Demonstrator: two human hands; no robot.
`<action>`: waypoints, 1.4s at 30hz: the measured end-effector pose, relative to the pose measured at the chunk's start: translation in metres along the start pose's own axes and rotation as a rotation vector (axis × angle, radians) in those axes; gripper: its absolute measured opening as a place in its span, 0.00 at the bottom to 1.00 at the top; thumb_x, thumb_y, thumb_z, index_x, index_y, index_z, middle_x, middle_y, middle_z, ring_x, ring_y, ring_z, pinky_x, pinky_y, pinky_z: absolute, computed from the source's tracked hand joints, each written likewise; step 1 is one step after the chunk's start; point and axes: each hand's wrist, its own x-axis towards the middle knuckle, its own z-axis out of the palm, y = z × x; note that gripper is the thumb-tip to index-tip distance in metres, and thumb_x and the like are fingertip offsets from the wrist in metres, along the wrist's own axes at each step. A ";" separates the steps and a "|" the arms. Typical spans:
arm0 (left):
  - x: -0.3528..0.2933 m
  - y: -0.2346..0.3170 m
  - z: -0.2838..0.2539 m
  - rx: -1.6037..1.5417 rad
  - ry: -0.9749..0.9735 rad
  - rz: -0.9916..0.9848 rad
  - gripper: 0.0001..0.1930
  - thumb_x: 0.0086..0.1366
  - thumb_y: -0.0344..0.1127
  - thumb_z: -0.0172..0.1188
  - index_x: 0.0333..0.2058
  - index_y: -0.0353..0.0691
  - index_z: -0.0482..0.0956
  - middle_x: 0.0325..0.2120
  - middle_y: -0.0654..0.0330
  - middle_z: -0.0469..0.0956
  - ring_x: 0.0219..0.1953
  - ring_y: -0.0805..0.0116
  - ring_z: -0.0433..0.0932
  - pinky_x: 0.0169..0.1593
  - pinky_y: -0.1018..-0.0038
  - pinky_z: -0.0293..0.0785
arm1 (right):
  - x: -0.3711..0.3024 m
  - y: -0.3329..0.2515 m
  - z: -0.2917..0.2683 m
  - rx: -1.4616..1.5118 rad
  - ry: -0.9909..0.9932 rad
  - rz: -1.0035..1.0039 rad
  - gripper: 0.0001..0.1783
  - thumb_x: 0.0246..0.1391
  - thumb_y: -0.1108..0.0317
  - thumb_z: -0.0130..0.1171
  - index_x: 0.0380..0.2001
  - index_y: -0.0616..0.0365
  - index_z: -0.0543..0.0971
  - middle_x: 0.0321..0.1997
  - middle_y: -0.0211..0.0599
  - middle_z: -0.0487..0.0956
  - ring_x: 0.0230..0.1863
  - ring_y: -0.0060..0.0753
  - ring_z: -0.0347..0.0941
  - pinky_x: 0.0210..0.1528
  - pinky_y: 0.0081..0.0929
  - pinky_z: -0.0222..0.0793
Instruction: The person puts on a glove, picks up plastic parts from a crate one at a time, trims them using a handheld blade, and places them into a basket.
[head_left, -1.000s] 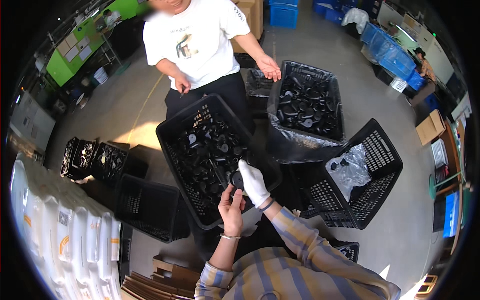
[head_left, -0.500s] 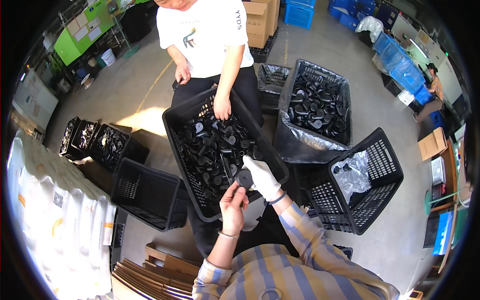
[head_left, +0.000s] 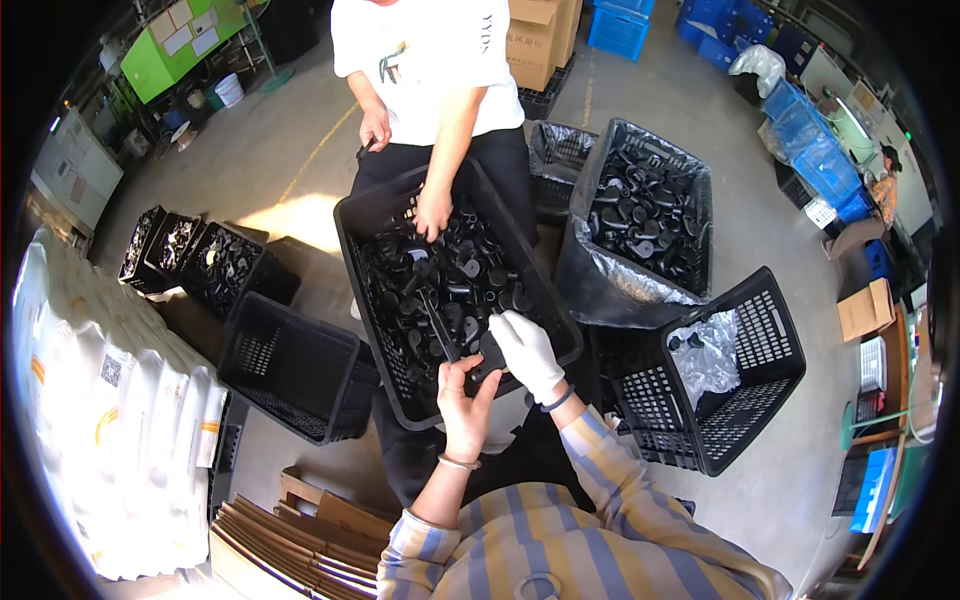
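Observation:
A black plastic part with a round flat head is held between my two hands over the near end of a black crate. My bare left hand, with a bangle at its wrist, pinches the part from below. White-gloved, my right hand grips its right side, fingers curled around it. A slim dark stick-like piece rises from beside my left fingertips; I cannot tell whether I hold it. Many similar black parts fill the crate. Across from me, a co-worker's hand reaches into the same crate.
A lined crate of black parts stands at the right, behind a tilted crate with a clear plastic bag. Left are another black crate and stacked white sacks. Folded cardboard lies near my left elbow.
The view has shifted slightly. The round part has tilted in my hands, so its face shows less. The co-worker's hand in the crate has moved a little left.

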 end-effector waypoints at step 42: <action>-0.007 0.018 -0.026 -1.220 -0.586 -0.811 0.20 0.64 0.48 0.47 0.44 0.37 0.72 0.38 0.61 0.75 0.45 0.68 0.70 0.55 0.70 0.59 | -0.006 -0.030 -0.030 0.889 -0.290 0.771 0.18 0.59 0.59 0.46 0.47 0.59 0.71 0.27 0.27 0.74 0.20 0.11 0.64 0.21 0.11 0.59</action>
